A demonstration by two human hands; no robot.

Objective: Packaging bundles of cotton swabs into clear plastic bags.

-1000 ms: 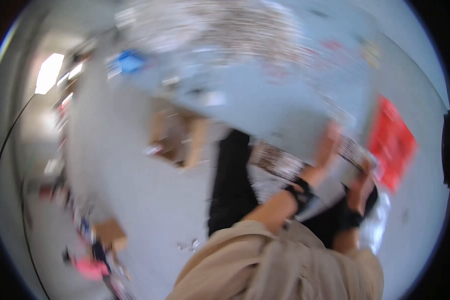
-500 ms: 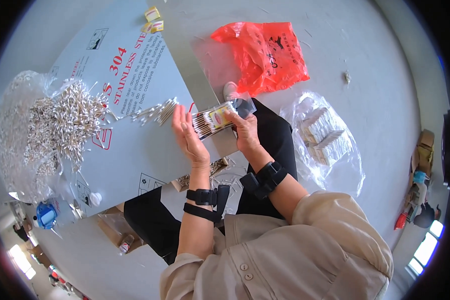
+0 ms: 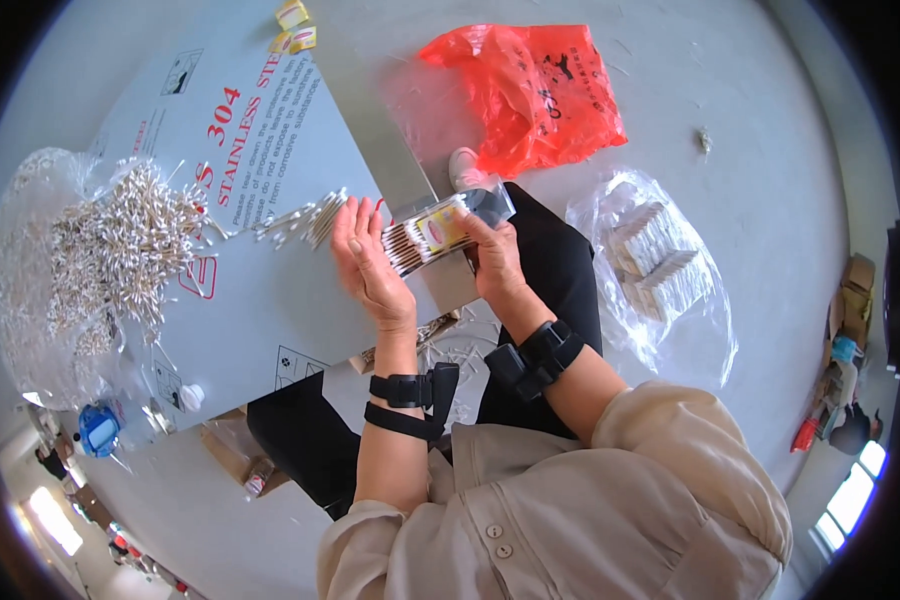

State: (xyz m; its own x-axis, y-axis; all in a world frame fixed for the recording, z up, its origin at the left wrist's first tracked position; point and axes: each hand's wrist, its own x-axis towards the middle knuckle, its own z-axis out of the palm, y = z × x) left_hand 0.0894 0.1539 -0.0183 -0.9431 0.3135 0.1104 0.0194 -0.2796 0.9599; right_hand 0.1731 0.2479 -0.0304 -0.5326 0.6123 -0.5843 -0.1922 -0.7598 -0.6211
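Note:
My right hand (image 3: 492, 257) grips a clear plastic packet of cotton swabs (image 3: 440, 231) from its right side, above my lap. My left hand (image 3: 368, 264) is flat and open, its fingers pressed against the swab tips at the packet's left end. A small loose bunch of swabs (image 3: 305, 220) lies on the grey board (image 3: 240, 300) just left of my left hand. Farther left, a large heap of swabs (image 3: 120, 240) sits on the board in clear plastic.
A red plastic bag (image 3: 535, 95) lies on the floor beyond my hands. A clear bag of filled swab packets (image 3: 655, 265) lies to the right. Yellow bits (image 3: 295, 28) rest at the board's far end; a blue object (image 3: 98, 430) sits at its near left.
One second ago the view was blurred and turned sideways. Since half a second ago both hands stay on the packet, almost unmoved.

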